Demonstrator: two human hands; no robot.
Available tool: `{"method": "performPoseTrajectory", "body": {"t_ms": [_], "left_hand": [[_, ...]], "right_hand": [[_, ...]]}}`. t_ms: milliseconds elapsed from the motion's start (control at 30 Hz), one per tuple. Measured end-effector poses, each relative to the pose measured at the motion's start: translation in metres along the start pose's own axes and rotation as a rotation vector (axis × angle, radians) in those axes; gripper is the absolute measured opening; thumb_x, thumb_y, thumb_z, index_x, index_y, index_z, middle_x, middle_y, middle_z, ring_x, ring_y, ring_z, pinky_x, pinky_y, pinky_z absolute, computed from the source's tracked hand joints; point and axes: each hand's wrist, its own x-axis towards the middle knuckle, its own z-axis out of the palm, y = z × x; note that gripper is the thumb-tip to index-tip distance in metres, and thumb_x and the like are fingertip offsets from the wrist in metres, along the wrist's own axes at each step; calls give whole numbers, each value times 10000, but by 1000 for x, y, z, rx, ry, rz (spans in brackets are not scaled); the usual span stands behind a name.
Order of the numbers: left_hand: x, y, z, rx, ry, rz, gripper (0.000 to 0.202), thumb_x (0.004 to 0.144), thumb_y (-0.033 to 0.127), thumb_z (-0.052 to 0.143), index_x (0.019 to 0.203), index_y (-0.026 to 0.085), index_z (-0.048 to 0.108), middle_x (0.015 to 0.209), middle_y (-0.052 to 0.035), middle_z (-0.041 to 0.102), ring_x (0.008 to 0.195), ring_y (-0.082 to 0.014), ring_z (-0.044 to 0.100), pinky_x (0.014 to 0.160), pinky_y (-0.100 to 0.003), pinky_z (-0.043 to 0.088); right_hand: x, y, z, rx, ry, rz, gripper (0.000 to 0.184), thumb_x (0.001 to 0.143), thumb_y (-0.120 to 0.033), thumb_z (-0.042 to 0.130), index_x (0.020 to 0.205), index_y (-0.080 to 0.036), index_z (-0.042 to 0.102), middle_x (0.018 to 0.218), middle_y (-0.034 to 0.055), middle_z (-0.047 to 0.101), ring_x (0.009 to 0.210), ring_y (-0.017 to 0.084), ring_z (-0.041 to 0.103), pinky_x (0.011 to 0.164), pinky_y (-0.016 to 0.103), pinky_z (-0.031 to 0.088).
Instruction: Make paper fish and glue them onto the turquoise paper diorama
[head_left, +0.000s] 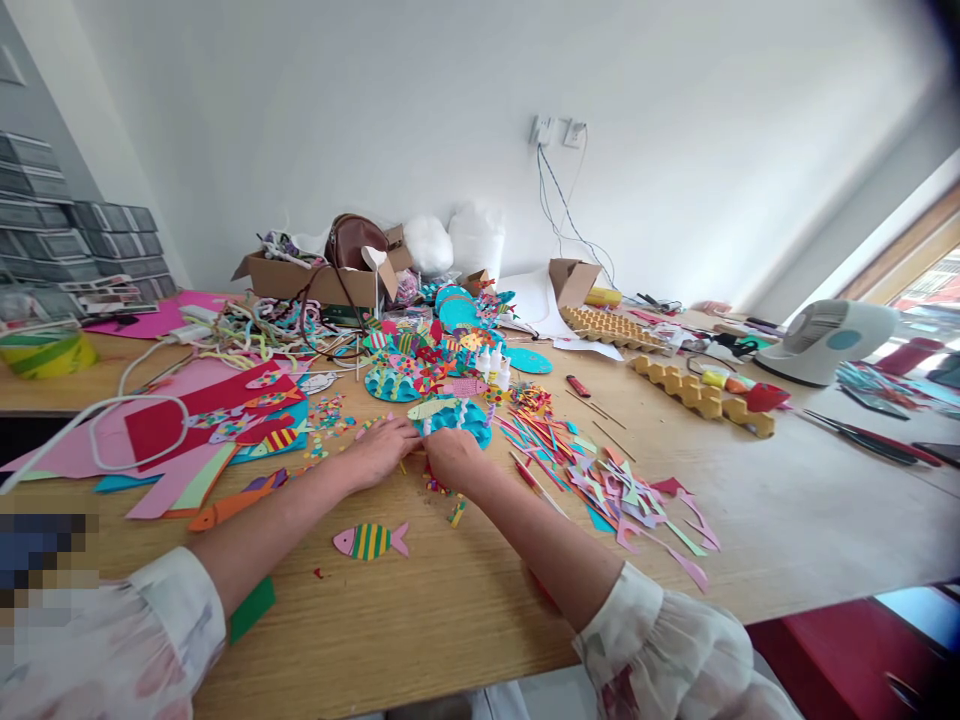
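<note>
In the middle of the table my left hand and my right hand are close together, fingers bent. What either one pinches, if anything, is hidden or too small to make out. Just behind them lies a blue egg-carton piece with a pale green paper fish at its edge. A pink paper fish with yellow and green stripes lies flat in front of my left hand. Under my left forearm an orange paper fish shows partly. Small confetti-like paper bits are scattered beyond my left hand.
Paper strips and scraps spread to the right, with a pen beside them. Farther off are white glue bottles, a red cutter, egg-carton strips and a fan. Coloured sheets and a white cable lie left.
</note>
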Motion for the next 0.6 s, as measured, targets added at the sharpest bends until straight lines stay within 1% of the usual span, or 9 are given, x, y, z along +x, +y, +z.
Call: {"method": "performPoseTrajectory", "body": {"t_ms": [100,200,367,467,600], "left_hand": [[1,0,0,17,-19,-25,324,801,54,418,996,195,635,1051,-64,630,1013,-219,503,943,-388,350],[1,0,1,30,-26,-42,334,791,45,422,1008,197,625,1075,-60,622,1022,-215,500,957,-389,339],[2,-1,3,39,-25,-36,359,771,30,427,1017,207,621,1071,-53,622,1026,-202,500,1015,-401,277],[3,-1,4,38,-15,-27,338,787,52,427,1007,216,626,1050,-48,626,1014,-200,501,1006,-390,288],[2,1,3,41,-5,-29,326,789,42,416,976,194,635,1039,-63,630,999,-215,503,979,-403,311]], "right_hand": [[1,2,1,-3,31,-15,303,862,-131,395,1019,-162,653,1033,150,663,953,211,630,763,274,492],[1,3,2,-8,43,-18,292,866,-136,403,1012,-163,654,1025,148,666,940,207,635,757,270,493],[2,3,3,-12,42,-14,279,869,-150,419,1015,-165,656,1015,150,670,929,205,640,757,269,493],[3,3,3,-12,38,-13,286,869,-146,414,1020,-166,656,1013,150,672,930,205,640,763,270,491],[2,2,2,-13,33,-12,278,869,-145,421,1008,-162,662,1005,153,673,918,205,644,755,262,491]]}}
